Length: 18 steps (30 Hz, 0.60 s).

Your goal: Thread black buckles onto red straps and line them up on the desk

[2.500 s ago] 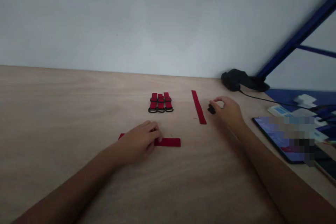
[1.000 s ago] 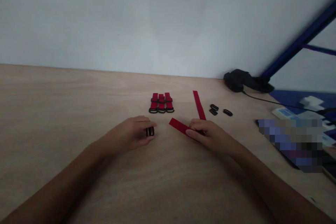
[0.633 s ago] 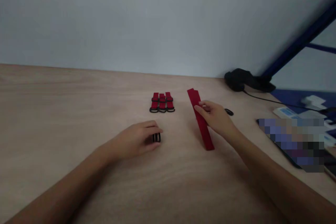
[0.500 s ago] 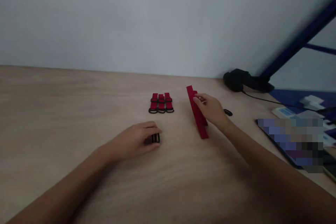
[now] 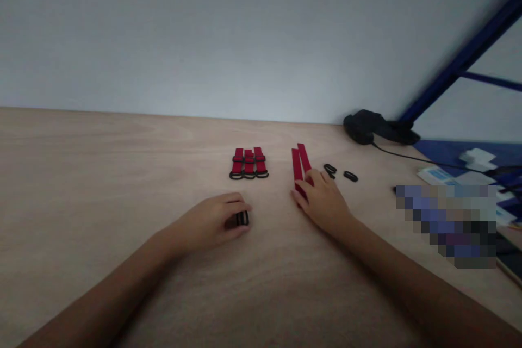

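Observation:
My left hand (image 5: 212, 221) rests on the wooden table (image 5: 101, 174) with its fingers closed on a small black buckle (image 5: 242, 218). My right hand (image 5: 322, 201) lies over the near ends of two red straps (image 5: 299, 163) that lie side by side, fingers curled onto them. Behind, three finished red straps with black rings (image 5: 249, 163) lie in a row. Several loose black buckles (image 5: 339, 172) lie just right of the red straps.
A black device with a cable (image 5: 373, 126) sits at the table's back right corner. A tablet, blurred out, (image 5: 448, 223) lies at the right, with white and blue items (image 5: 460, 168) behind it. A blue frame (image 5: 460, 60) rises at the right.
My right hand carried a red strap from the table's middle and laid it beside the other red strap. My left hand took up the black buckle and has held it still since.

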{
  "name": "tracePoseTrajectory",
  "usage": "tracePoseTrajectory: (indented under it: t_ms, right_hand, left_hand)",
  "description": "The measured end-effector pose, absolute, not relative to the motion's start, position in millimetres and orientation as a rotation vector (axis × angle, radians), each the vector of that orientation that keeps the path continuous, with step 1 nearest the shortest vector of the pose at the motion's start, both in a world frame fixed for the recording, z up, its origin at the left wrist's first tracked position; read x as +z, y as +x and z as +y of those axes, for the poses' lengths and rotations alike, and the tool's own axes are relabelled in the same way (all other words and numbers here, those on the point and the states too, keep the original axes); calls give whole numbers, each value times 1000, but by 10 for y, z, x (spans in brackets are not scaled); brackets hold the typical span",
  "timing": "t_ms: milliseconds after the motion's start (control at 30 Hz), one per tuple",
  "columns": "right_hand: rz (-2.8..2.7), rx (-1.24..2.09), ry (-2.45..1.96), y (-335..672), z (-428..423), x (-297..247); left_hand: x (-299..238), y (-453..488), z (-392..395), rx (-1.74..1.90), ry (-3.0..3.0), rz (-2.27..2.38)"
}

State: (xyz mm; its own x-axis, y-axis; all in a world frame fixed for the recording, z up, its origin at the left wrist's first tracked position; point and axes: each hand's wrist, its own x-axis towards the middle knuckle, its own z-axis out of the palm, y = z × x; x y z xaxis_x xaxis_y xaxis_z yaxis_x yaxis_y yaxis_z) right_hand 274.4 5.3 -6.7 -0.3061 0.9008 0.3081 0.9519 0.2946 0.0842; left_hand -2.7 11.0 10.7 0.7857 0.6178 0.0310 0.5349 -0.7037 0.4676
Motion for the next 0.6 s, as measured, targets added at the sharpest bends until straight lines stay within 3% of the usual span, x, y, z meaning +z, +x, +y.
tracePoseTrajectory:
  t_ms: [600]
  right_hand:
    - [-2336,-178,-1548,2897,159,-243]
  left_hand:
    - [130,-19,104,226,2515,894]
